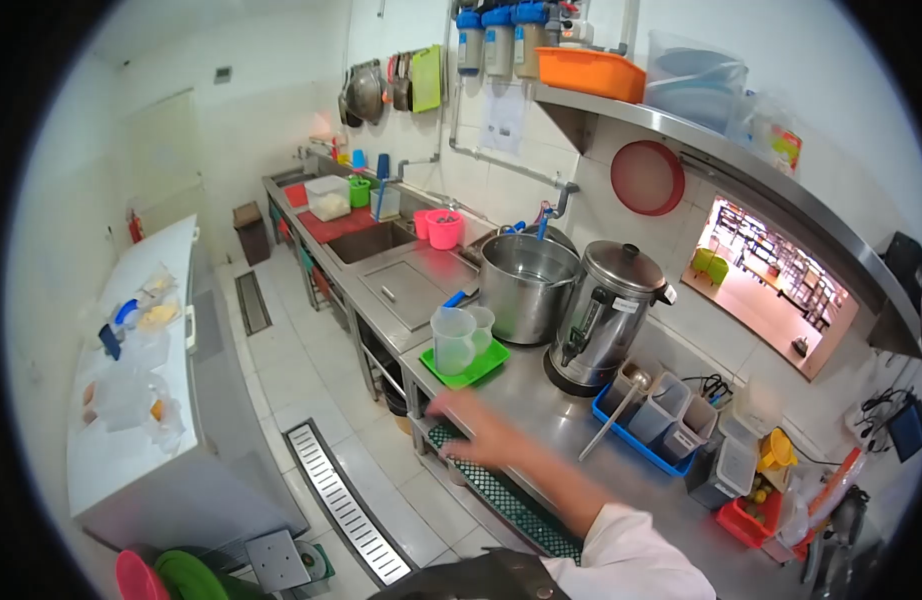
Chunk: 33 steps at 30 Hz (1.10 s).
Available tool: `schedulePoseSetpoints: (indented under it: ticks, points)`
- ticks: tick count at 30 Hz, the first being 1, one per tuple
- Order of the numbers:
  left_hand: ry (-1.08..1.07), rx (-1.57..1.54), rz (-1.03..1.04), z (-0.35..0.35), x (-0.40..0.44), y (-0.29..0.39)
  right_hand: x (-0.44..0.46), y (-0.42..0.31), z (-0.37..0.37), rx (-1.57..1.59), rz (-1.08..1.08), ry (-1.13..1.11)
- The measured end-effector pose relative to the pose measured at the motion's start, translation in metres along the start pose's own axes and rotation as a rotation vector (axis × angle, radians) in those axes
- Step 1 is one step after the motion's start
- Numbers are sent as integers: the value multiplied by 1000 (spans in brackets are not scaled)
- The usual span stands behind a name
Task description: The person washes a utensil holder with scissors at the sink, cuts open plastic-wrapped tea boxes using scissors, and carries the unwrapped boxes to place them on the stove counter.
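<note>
My right hand (474, 430) is stretched out over the front edge of the steel counter, with its fingers apart and nothing in them. Just beyond it, a green tray (466, 367) holds a clear plastic pitcher (452, 342) and a second, smaller one (481, 326). Behind the tray stands a large open steel pot (526, 300). To its right is a lidded steel urn (606, 315) with a tap. My left hand does not show.
A blue tray (646, 455) with plastic containers and a ladle lies on the counter at right. A sink (371, 241) and pink cups (444, 229) are farther back. A white chest freezer (131, 370) with bags on top stands at left. Floor drains run between.
</note>
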<state>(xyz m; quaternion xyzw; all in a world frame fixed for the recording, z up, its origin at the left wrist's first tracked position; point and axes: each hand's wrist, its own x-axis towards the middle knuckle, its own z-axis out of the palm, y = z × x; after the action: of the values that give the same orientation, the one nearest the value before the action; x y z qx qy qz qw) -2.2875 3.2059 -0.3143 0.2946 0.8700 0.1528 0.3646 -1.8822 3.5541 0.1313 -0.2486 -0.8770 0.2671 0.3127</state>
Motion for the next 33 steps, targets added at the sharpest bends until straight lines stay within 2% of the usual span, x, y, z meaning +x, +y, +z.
schedulePoseSetpoints:
  ticks: [1, 2, 3, 4, 5, 6, 7, 8, 9, 10, 11, 13, 15, 17, 19, 21, 22, 23, 24, 25, 27, 28, 30, 31, 32, 33]
  points:
    - [0, 46, -2, -11, 34, 5, 24, -2, -36, -158, 205, 165]
    - [5, 106, 14, -22, 73, 15, 52, -8, -82, -320, 235, 331]
    - [16, 180, 45, -32, 118, 36, 78, -2, -128, -420, 115, 401]
    - [38, 272, 123, -41, 172, 68, 103, 14, -170, -661, -56, 478]
    - [68, 320, 231, -46, 225, 103, 123, 23, -205, -896, 43, 584]
    - [117, 106, 607, -54, 274, 150, 149, 22, -242, -836, 33, 654]
    - [36, 91, 392, -59, 319, 200, 169, 46, -286, -1054, -135, 734]
    - [47, -76, 392, -66, 337, 254, 189, 52, -331, -1246, -164, 680]
    - [102, -538, 534, -56, 348, 304, 205, 58, -366, -1350, -111, 755]
    - [123, -562, 578, -54, 359, 344, 223, 73, -415, -1362, -167, 802]
    - [142, -588, 621, -48, 367, 374, 241, 87, -459, -1572, -133, 911]
    - [13, -363, 513, -43, 364, 414, 271, 94, -513, -1867, 32, 1047]
    - [-13, -162, 563, -27, 375, 418, 289, 106, -554, -1957, 218, 1055]
    - [18, -272, 582, -13, 379, 404, 309, 125, -592, -1966, 304, 1001]
    - [-53, -410, 419, -7, 397, 389, 333, 104, -587, -1901, 574, 984]
    - [-110, -344, 258, -18, 413, 400, 336, 106, -617, -1766, 485, 1045]
    - [-37, -239, 455, -23, 433, 409, 337, 109, -630, -1715, 570, 1019]
    - [-41, -204, 514, -33, 453, 427, 341, 104, -645, -1672, 652, 994]
    - [-55, -178, 576, -51, 460, 471, 351, 96, -654, -1640, 725, 966]
    - [-77, -152, 637, -71, 461, 527, 364, 91, -645, -1581, 612, 1056]
    - [-17, -370, 874, -85, 496, 627, 386, 90, -596, -1452, 391, 1232]
    - [-31, -368, 894, -108, 489, 694, 401, 85, -568, -1514, 270, 1242]
    - [-275, -684, 1145, -131, 481, 815, 427, 74, -518, -1643, 33, 1250]
    - [-334, -562, 1110, -153, 456, 875, 430, 62, -510, -1730, 8, 1220]
    - [-525, -722, 1232, -162, 428, 931, 426, 46, -503, -1830, -1, 1182]
    - [-749, -772, 1208, -174, 394, 978, 429, 35, -483, -1813, -126, 1190]
